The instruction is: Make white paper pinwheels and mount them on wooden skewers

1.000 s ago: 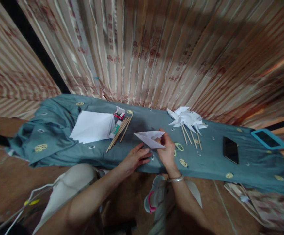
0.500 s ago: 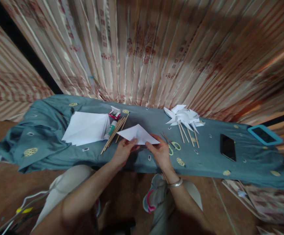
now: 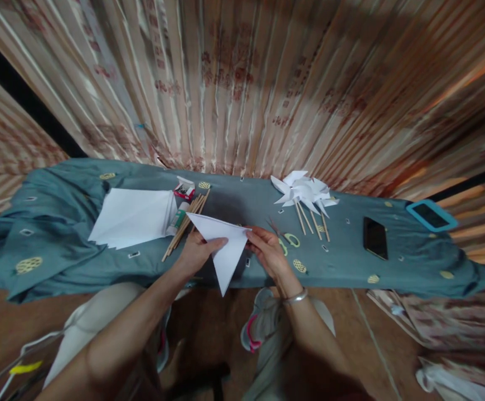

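Observation:
A white sheet of paper (image 3: 228,248), folded into a triangle with one point hanging down, is held between my two hands over the front of the table. My left hand (image 3: 198,252) grips its left side, thumb lying across the front face. At the upper right corner, the fingers of my right hand (image 3: 267,250) pinch the edge. Green-handled scissors (image 3: 291,240) lie just beyond my right hand. Thin wooden sticks (image 3: 179,236) and a green-and-white glue stick (image 3: 179,217) are beside my left hand.
A stack of white paper (image 3: 131,217) lies on the left of the cloth-covered table (image 3: 234,192), near a small red-and-white box (image 3: 184,188). Paper pinwheels (image 3: 303,190) on sticks, a black phone (image 3: 375,238) and a blue-framed tablet (image 3: 431,215) lie to the right.
The folded paper has turned, so its long edge now slants and a point hangs downward. My left thumb has moved onto its face. The whole view has shifted slightly.

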Motion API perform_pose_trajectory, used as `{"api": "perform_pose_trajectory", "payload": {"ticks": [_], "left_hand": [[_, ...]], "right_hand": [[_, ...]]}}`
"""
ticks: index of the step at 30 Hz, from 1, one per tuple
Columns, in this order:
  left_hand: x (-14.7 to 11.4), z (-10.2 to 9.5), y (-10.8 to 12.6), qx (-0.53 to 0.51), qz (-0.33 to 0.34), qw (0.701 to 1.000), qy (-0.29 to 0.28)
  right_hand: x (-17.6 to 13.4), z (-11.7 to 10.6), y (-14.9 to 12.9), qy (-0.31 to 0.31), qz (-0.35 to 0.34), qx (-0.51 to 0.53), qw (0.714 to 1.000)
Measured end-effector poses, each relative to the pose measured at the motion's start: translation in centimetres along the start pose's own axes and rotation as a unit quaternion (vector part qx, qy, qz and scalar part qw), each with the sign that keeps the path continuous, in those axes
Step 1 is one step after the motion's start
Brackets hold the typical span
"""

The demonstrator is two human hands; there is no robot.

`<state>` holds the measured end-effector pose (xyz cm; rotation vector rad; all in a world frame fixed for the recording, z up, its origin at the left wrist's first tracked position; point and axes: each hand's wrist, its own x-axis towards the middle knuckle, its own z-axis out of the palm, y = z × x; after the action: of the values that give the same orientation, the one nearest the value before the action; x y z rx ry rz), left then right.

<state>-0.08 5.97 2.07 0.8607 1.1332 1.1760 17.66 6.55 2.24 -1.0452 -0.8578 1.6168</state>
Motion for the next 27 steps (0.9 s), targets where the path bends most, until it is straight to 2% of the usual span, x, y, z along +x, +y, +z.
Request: {"api": "perform_pose_trajectory", "payload": {"ticks": [6, 12, 16, 20, 23, 25, 27], "left_hand": [[-0.2, -0.1, 0.6, -0.041, -0.112, 0.993, -0.009], [-0.6, 0.2, 1.2, -0.094, -0.144, 0.983, -0.059], [-0.4, 0.2, 0.7, -0.094, -0.113, 0.988, -0.051], [0.3, -0.3, 0.5, -0.053, -0.017, 0.997, 0.052], [0.6, -0.6, 0.7, -0.018, 0.035, 0.996, 0.083], [0.5, -0.5, 0.9, -0.008, 0.034, 0.996, 0.081], [0.2, -0.3, 1.0, -0.007, 0.005, 0.998, 0.064]], "right_hand": [[0.2, 0.1, 0.1, 0.018, 0.01, 0.028, 0.999], [0.0, 0.1, -0.3, 0.002, 0.029, 0.054, 0.998], [0.0, 0.1, -0.5, 0.002, 0.032, 0.061, 0.998], [0.2, 0.0, -0.7, 0.034, 0.006, 0.037, 0.999], [0.6, -0.3, -0.6, 0.066, -0.036, 0.009, 0.997], [0.7, -0.3, -0.4, 0.078, -0.071, -0.031, 0.994], [0.7, -0.2, -0.3, 0.076, -0.101, -0.081, 0.989]]}}
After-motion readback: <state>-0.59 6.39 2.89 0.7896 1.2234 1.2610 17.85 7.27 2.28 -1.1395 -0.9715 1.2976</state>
